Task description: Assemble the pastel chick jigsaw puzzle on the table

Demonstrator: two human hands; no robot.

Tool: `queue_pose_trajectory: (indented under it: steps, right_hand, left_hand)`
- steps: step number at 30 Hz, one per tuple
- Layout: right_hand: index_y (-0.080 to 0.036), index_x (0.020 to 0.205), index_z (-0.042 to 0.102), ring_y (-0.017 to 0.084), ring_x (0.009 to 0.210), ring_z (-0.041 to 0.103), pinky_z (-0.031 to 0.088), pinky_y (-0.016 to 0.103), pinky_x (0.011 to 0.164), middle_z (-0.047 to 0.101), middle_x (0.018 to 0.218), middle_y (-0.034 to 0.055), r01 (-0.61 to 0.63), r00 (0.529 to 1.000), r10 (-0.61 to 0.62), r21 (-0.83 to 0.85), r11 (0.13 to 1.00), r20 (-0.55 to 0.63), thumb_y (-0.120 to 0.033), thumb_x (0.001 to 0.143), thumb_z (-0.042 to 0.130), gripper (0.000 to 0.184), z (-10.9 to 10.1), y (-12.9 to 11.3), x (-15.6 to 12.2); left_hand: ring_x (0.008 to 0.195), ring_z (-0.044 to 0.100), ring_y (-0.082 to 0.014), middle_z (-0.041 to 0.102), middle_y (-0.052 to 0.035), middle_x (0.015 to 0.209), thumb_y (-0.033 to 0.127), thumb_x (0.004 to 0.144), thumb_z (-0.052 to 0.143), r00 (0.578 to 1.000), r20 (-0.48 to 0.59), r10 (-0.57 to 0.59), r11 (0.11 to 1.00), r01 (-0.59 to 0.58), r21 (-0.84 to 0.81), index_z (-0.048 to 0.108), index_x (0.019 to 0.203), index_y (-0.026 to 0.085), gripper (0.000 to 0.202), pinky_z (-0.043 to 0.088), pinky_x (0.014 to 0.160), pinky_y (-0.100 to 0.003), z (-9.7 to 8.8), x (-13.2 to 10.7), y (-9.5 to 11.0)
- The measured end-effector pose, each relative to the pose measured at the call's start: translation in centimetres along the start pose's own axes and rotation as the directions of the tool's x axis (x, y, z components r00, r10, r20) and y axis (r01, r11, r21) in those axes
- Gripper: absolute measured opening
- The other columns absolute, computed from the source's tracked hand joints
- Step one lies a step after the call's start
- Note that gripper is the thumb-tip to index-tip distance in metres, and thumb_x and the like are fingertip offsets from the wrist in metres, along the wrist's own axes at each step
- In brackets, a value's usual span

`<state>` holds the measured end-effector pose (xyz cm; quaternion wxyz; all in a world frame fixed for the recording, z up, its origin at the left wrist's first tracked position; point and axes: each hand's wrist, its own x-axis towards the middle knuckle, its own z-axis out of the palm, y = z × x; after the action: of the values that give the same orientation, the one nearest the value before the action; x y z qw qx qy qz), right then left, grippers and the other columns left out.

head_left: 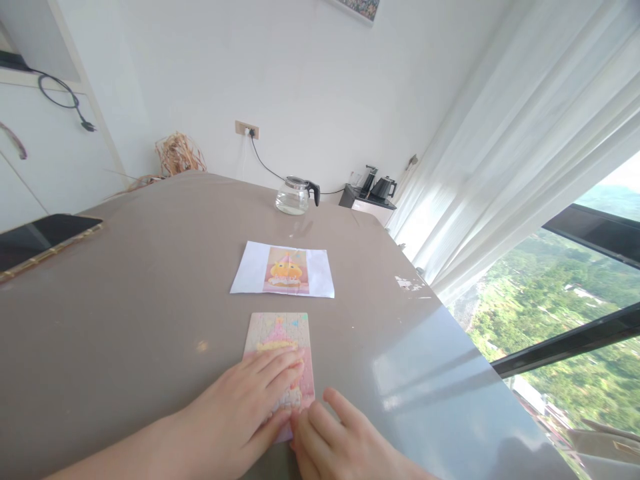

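A small rectangular jigsaw puzzle in pale pink and yellow lies on the table near me, its pieces joined. My left hand rests over its middle and lower left, fingers stretched out and flat, hiding much of the picture. At the puzzle's lower right corner is my right hand, its fingers curled together and touching the edge. Whatever those fingertips hold, if anything, is hidden. Just beyond the puzzle lies a creased white sheet with a printed picture of a yellow figure in a pink hat.
The brown table carries a glass pot of clear liquid at the back and a dark tablet-like device at the left. Beyond the far right edge stands a dark kettle. A white curtain and window are on the right.
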<state>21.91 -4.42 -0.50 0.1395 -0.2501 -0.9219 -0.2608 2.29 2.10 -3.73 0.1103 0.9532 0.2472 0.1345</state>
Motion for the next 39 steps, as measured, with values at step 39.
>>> queue_pose_trajectory:
  steps: [39]
  right_hand:
    - [-0.017,0.071,0.051,0.014,0.055,0.043,0.026,0.027,0.047,0.052,0.062,-0.0003,-0.359,0.929,0.370,0.300,0.884,0.024,-0.012,0.096,0.038,0.029,1.5,-0.7,-1.2]
  left_hand:
    - [0.129,0.045,-0.0270,0.048,-0.0094,0.141,0.026,0.095,0.042,1.000,0.024,0.012,1.000,-0.013,0.026,0.040,0.139,0.018,0.044,0.042,0.105,-0.045,-0.5,0.3,0.5]
